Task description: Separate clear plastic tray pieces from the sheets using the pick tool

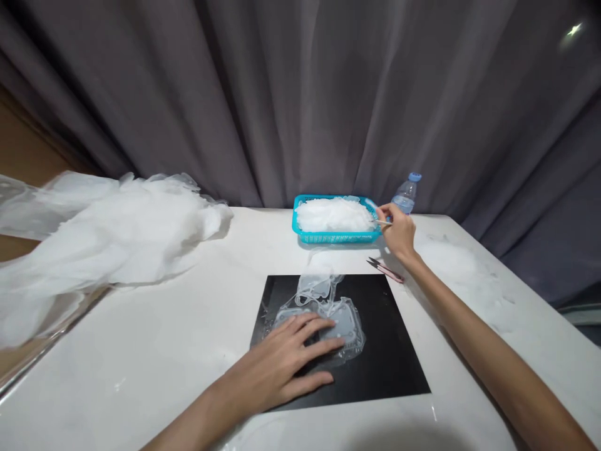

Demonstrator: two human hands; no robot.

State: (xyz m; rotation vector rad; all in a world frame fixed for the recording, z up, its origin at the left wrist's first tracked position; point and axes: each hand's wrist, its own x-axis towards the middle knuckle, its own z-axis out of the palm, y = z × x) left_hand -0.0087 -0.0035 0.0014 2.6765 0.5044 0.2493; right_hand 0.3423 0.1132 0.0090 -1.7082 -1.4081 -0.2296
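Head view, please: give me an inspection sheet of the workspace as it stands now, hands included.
Surface: white table, black mat on it.
Job's things: clear film pieces on the mat; teal basket holding white fluff behind it.
Clutter: small snips right of the mat's far edge; capped bottle near the basket; large white, filmy pile at picture left.
Grippers: left hand rests spread over the film pieces; right hand pinches a thin stick at the basket's right end.
Cables: nothing seen.
Surroundings: grey curtain behind the table.
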